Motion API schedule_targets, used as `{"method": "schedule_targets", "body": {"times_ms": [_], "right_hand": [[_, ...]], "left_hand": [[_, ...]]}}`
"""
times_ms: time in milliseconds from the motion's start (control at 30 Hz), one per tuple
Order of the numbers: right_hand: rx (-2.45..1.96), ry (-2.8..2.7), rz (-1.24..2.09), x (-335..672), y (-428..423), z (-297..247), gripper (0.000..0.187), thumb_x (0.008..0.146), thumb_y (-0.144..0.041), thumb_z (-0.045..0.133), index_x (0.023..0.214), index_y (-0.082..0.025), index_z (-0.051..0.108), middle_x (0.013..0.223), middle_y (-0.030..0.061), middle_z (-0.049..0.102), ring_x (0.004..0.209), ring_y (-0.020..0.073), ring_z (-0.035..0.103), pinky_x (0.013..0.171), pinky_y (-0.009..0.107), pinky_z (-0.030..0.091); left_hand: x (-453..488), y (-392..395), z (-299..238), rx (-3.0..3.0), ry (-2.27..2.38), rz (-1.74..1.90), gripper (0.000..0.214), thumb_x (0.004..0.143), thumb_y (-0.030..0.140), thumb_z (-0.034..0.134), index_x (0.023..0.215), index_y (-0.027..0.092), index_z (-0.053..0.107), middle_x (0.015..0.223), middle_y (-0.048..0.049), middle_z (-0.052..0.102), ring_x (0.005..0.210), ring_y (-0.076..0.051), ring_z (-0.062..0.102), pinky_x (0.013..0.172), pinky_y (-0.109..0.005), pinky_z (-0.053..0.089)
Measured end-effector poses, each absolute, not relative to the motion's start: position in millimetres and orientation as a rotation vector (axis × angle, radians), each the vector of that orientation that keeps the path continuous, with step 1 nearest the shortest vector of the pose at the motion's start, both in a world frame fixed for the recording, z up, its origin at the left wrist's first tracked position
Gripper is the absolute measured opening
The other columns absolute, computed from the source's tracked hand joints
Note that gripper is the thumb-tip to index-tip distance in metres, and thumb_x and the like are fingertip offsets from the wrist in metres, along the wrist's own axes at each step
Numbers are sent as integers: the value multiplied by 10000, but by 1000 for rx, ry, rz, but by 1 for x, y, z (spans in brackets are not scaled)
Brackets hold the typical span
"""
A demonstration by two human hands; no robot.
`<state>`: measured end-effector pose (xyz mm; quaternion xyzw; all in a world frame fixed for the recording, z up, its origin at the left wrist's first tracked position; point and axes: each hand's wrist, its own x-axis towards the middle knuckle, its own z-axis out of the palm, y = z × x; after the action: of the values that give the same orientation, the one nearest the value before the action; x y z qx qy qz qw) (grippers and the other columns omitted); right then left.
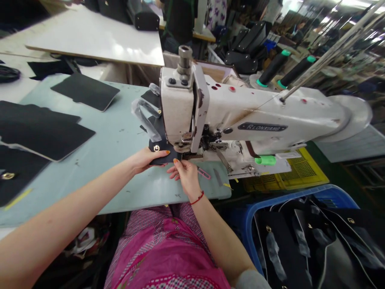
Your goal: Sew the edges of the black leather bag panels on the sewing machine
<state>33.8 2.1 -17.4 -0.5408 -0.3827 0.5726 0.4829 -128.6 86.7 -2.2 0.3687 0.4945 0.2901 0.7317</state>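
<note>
My left hand (144,159) grips the near edge of a black bag panel (162,159), thumb on top and fingers beneath. A gold-coloured fitting (156,148) sits on the panel just beyond the thumb. A strap in clear plastic wrap (152,129) loops up from it. My right hand (187,176) pinches the panel's right corner between thumb and forefinger, its other fingers loosely bent. The panel runs under the head of a white sewing machine (222,108), close to the presser foot, where the machine hides part of it. Pink thread snips (203,173) lie right of my right hand.
Flat black panels (51,130) and another black panel (87,90) lie on the pale blue table (111,136) at left. At lower right, a blue basket (251,224) holds black pieces. Behind it is a yellow crate (313,168). Black thread spools (273,68) stand behind the machine.
</note>
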Motion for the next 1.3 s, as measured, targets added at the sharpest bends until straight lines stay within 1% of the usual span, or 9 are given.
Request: {"method": "schedule_targets", "body": {"times_ms": [167,367,500,633,733,933,1033,1133,1300], "right_hand": [[-1318,-886,1369,30,6,-22,460,864,-578,557,681,-160,614,694,73,730,463,107,621,417,182,401],[-1291,-799,1335,22,10,-20,445,874,-557,558,687,-160,631,693,60,733,447,95,613,412,173,400],[-1280,-701,1318,12,11,-19,423,887,-533,548,719,-157,644,680,54,732,446,101,623,406,169,402],[-1289,-650,1306,3,13,-21,411,904,-513,523,738,-158,646,710,64,742,465,107,636,405,175,398],[-1302,-633,1299,-2,14,-23,398,910,-508,513,750,-165,636,731,67,747,476,112,640,408,182,400],[-1387,-641,1283,-8,18,-20,419,928,-515,464,752,-168,622,738,74,745,492,123,645,423,198,418],[-1400,-653,1294,-9,19,-17,415,934,-503,447,747,-171,611,728,73,739,494,123,643,428,200,416],[-1391,-657,1293,-8,19,-16,406,934,-486,444,719,-176,594,692,61,726,479,121,628,430,203,413],[-1434,-678,1273,-4,18,-17,438,922,-483,458,615,-185,553,577,30,663,417,105,550,440,223,424]], "left_hand": [[-129,87,-6,826,1069,672,382,611,313,891,919,134,754,929,-103,754,702,-167,691,571,-228,598],[-129,93,-5,791,1092,686,363,587,317,904,867,140,755,883,-83,761,672,-160,686,562,-222,589],[-128,96,-3,793,1092,687,375,586,306,904,859,110,739,840,-82,758,638,-154,677,560,-221,579],[-127,96,-3,803,1100,729,327,669,258,849,883,56,706,784,-75,744,603,-141,663,558,-216,559],[-127,95,-4,837,1098,768,280,707,262,809,844,46,694,721,-67,727,563,-133,644,521,-202,532],[-126,89,-5,805,1128,819,290,596,308,872,743,112,717,741,-76,737,567,-147,639,495,-200,525],[-123,85,-3,805,1129,870,287,589,320,875,741,128,726,788,-87,744,591,-157,640,512,-213,532],[-119,77,-2,766,1146,931,318,576,326,880,764,125,722,774,-76,737,600,-158,637,552,-228,542],[-107,53,-2,698,1153,1103,324,604,317,858,809,124,698,793,-46,726,643,-149,641,638,-241,555]]}}
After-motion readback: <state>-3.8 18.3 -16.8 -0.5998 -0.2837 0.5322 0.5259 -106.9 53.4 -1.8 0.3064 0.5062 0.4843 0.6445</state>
